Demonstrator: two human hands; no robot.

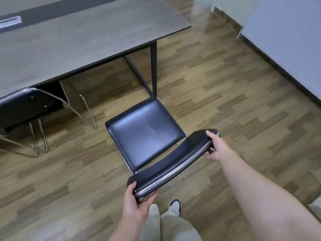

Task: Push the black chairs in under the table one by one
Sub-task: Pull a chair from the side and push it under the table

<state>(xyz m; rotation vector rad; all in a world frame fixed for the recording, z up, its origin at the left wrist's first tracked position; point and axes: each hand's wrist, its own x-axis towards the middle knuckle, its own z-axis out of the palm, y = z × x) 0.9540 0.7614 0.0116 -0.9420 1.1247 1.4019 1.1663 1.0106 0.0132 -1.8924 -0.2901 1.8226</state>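
Observation:
A black chair (144,131) with a shiny padded seat and chrome frame stands on the floor, its seat front near the table's corner leg (153,66). My left hand (137,200) grips the left end of its backrest (173,164), and my right hand (215,146) grips the right end. The grey wood-look table (83,37) fills the upper left. A second black chair (26,105) sits at the left with its seat under the table and its backrest against the table edge.
Wood-pattern flooring (217,87) spreads around the chair. A white wall with a dark skirting (284,72) runs along the right. My legs and shoes (174,206) are just behind the chair. A dark strip with a silver socket plate (10,21) crosses the tabletop.

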